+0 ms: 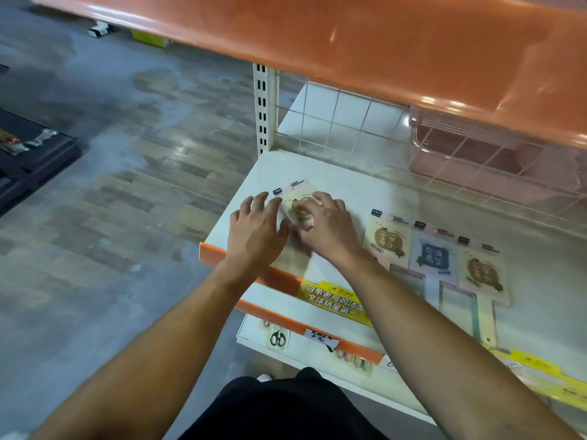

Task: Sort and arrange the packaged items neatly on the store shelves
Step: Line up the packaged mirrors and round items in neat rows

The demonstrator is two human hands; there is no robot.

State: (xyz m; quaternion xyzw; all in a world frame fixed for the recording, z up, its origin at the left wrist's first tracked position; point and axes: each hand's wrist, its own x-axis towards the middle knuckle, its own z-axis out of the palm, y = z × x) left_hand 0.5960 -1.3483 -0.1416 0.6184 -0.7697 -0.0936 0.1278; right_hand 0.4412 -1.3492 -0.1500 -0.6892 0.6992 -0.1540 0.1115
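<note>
Pack (297, 203) lies flat on the shelf (343, 185) at its left end, long axis running 11 to 5 o'clock. Both hands sit on it: left hand (255, 228) at 8 o'clock, fingers straight, pressing; right hand (327, 225) at 4 o'clock, thumb pinching the pack. Three laid packs (435, 257) at 4 o'clock, apart. Upper shelf (349, 33) overhangs at 12.

Shelf (333, 173): white, orange front strip (279, 279). Packets: cream with brown print (386, 242); pale blue with navy print (433, 258).
</note>
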